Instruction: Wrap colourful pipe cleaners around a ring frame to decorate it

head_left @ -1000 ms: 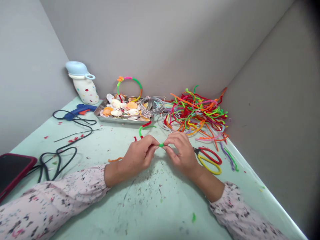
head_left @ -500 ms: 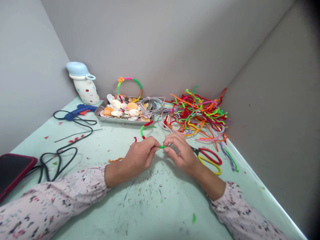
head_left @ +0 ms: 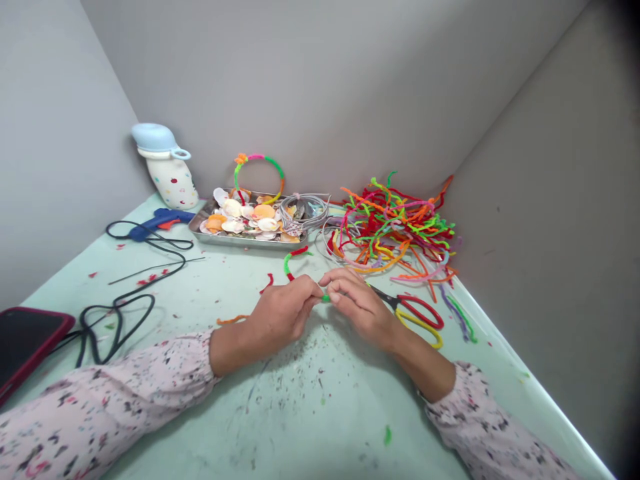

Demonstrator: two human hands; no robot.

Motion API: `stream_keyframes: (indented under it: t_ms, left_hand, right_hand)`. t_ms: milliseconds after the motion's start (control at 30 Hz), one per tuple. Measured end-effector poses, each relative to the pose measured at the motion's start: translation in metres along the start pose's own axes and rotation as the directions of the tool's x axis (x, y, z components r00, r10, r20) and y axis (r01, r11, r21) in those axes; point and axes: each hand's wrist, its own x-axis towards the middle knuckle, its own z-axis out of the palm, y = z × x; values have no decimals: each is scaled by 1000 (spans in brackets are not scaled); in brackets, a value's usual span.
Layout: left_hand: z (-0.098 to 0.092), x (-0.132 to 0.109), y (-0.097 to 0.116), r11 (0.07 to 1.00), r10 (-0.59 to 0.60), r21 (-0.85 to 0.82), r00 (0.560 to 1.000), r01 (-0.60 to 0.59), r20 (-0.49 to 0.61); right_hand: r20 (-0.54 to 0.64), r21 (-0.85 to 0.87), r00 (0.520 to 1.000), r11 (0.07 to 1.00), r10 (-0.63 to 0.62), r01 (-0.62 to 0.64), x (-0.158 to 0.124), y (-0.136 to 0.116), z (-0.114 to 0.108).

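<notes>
My left hand [head_left: 283, 310] is closed in a pinch on a pipe cleaner, whose short green end [head_left: 325, 299] shows between my fingertips. A curved red and green length [head_left: 288, 265] rises behind this hand and seems to be part of the same piece; the join is hidden. From the other side, my right hand [head_left: 364, 310] pinches the green end with thumb and fingers. Scissors [head_left: 417, 313] with one red and one yellow handle lie just beyond my right hand, their blades partly hidden by it.
A metal tray [head_left: 240, 241] of seashells stands at the back, with a multicoloured pipe-cleaner ring [head_left: 284, 175] and coiled grey wire [head_left: 320, 212]. Loose pipe cleaners [head_left: 395, 227] are heaped right. Left are a bottle [head_left: 173, 180], a blue glue gun [head_left: 160, 221], black cord [head_left: 120, 303] and a phone [head_left: 33, 343].
My right fingers have shifted and curled further over the green end. The curved red and green length behind my left hand has moved slightly down and to the right.
</notes>
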Motion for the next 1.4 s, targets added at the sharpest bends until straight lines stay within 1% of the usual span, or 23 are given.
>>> stream_keyframes:
  t_ms: [67,133,267,433,600,700,800,867,933,1000,1100,1233,1400]
  left_hand:
    - [0,0,0,1000,7,-1,1000,-7,-9]
    - [0,0,0,1000,-8,-6,1000,8,-11]
    - [1,-1,-2,999,-28,-16,1000,28,-1]
    - [1,0,-2,1000,-25,-13,1000,25,14]
    - [-1,3,1,994,-49,-97,997,55,56]
    - [-2,2,2,986,-90,-132,994,97,57]
    - [-2,2,1,964,-191,-175,980,199,60]
    - [-2,2,1,943,-249,-209,966,258,68]
    - [-2,3,1,928,-277,-238,958,287,76]
    - [-1,3,1,917,-291,-261,953,303,83]
    - [0,2,0,907,-297,-285,951,308,84]
    - [1,1,0,905,-297,-292,951,309,86]
    - [0,1,0,913,-288,-276,954,300,86]
  right_hand:
    - [27,32,999,999,23,-24,0,-1,-2]
    - [13,13,1000,1000,26,-26,0,-1,-2]
    - [-23,-55,1000,998,-11,9,0,1,-1]
    - [-12,-37,1000,999,-3,2,0,3,3]
    - [-18,3,999,999,50,-49,-2,2,6]
    - [-22,28,999,999,43,-42,-3,2,6]
    - [-44,5,999,1000,-15,15,-3,4,6]
    - [-82,-62,993,995,-89,84,-3,7,7]
    - [-130,-163,978,976,-164,142,-2,10,8]
    - [-166,-255,962,952,-218,171,-2,12,10]
    - [-197,-335,943,923,-268,192,-1,14,12]
    - [-214,-371,937,910,-277,185,-1,15,11]
    - [-220,-366,934,911,-283,190,-2,16,9]
